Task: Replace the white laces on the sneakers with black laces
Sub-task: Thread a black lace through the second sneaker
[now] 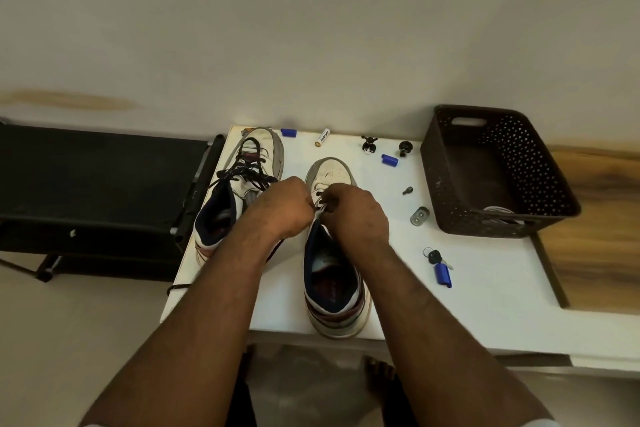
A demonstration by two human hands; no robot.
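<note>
A: Both sets of fingers are curled tight over the right shoe [334, 246], up by its lowest eyelets. The left hand [282, 206] and right hand [360, 215] seem to pinch the black lace [323, 199] between them, though the knuckles hide the tips themselves.

B: So what could spoil it?

A: A hard tug could drag the shoe toward the near edge of the desk [485, 288], where its heel already overhangs. A skipped eyelet is likely too, since the hands cover the holes.

B: And the other shoe?

A: The left shoe [239, 191] sits along the desk's left edge, black-laced already, with loose ends spilling over that edge; an elbow could catch them and pull it off.

B: Room to move?

A: To the right there is bare desk, then the keys [438, 265] and small bits, with the basket [498, 170] at the far right corner. The old white laces appear to be inside it.
</note>
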